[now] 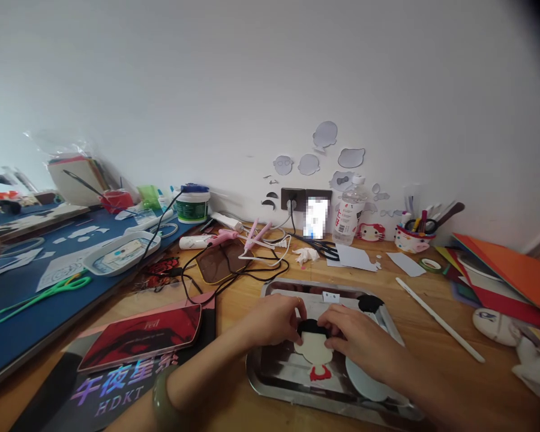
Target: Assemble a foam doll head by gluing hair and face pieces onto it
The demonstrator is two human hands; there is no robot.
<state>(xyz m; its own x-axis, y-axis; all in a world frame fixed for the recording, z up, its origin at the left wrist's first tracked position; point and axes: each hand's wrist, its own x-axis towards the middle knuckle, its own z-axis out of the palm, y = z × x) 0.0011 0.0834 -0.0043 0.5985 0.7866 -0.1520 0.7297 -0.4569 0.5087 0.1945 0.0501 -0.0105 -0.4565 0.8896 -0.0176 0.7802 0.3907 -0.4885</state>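
- Left hand (279,318) and right hand (353,330): two, one at each side of a single cream cut-out (314,348). Thumbs and forefingers are bent and touching its edges near the top; I cannot tell whether either pair is clamped or only pressing.
- One black cap-like piece (314,326) lies along the cut-out's top edge, between the hands. The step in hand looks like fitting or pressing this piece to the cut-out; the move probably calls for light, even pressure from both sides, so the edges stay lined up.
- One red piece (320,373) shows at the cut-out's lower end; whether it is attached, I cannot tell.
- The cut-out is over one metal tray (257,385), roughly mid-tray; whether it rests there or is slightly raised is unclear.
- Also in the tray: one loose black piece (369,303) at the far right corner, one small white card (331,297) with dark dots at the far edge, and one pale round piece (366,379), partly under the right forearm.
- Farther out: one white stick (438,318) to the tray's right, one tape roll (431,264), one plastic bottle (350,213), one pen cup (413,241).
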